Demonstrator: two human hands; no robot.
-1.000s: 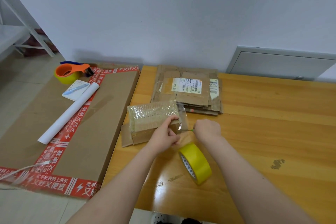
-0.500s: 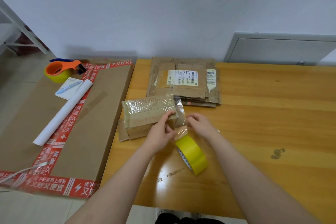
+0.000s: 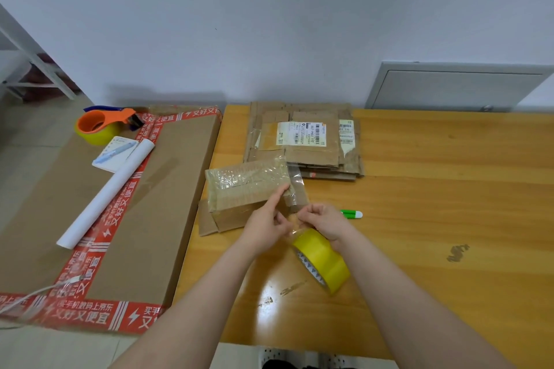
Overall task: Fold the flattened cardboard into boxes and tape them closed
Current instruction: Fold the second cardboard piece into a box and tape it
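A small folded cardboard box (image 3: 239, 189), wrapped in clear tape, stands near the table's left edge with one end flap open at its left. A strip of clear tape (image 3: 296, 189) hangs off its right end. My left hand (image 3: 266, 223) touches the box's right corner with the forefinger and pinches the tape strip lower down. My right hand (image 3: 325, 222) pinches the same strip just above the yellow tape roll (image 3: 323, 262), which stands on edge on the table. A stack of flattened cardboard (image 3: 308, 141) with shipping labels lies behind the box.
A green and white cutter (image 3: 352, 214) lies on the wooden table (image 3: 434, 204) right of my right hand. To the left, a big flat carton (image 3: 168, 204) holds an orange tape dispenser (image 3: 102, 126), a notepad with pen (image 3: 115, 153) and a white paper roll (image 3: 108, 195).
My right hand has let go of the green cutter, which now lies on the table, and come in to the tape beside my left hand. The camera view shifted slightly.
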